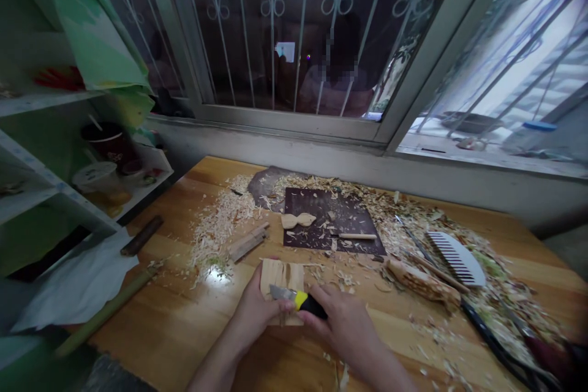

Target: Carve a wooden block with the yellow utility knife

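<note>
My left hand is closed around a pale flat wood piece, holding it against the wooden table. My right hand grips the yellow and black handle of a utility knife. The knife's blade lies across the lower part of the wood piece, pointing left. Both hands are at the table's near edge.
Wood shavings cover the table's middle and right. A dark mat holds a small bow-shaped carving and a stick. A white comb-like piece, a carved block, a bamboo stick and shelves at left surround the work area.
</note>
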### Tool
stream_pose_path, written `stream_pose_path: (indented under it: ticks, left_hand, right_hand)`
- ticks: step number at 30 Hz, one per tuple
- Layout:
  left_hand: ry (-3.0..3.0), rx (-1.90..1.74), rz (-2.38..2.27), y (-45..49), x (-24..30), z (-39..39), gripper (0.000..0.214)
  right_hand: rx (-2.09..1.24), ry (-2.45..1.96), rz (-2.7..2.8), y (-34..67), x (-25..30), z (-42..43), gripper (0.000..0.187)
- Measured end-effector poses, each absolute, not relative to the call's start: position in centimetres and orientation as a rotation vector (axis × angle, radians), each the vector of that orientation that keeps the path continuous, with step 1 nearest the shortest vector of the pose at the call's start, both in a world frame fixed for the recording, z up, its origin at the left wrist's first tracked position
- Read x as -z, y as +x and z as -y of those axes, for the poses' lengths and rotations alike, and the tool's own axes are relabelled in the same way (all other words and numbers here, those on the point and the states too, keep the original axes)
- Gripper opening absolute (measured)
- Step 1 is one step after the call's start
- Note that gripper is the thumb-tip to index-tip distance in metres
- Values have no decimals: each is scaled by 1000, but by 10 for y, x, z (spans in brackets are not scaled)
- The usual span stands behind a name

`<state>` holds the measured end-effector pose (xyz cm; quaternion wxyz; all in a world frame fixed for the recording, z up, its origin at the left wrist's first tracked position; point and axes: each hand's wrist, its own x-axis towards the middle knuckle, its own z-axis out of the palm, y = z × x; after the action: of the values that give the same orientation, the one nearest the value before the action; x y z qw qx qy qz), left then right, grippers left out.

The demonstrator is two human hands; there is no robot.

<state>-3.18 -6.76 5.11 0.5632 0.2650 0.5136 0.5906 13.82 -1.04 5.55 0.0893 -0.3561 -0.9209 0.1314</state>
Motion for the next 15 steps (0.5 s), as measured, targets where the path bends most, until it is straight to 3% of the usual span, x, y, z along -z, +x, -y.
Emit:
stream_pose_path:
  ticks: [8, 15]
  left_hand:
    - [572, -1450, -1374, -30, -43, 63, 63]
    - [570, -1427, -1343, -27, -47, 66, 65]
  right_hand:
    - [-249, -1231, 2582, 125, -36, 25, 30]
    - [-460, -1241, 2614, 129, -44, 24, 31]
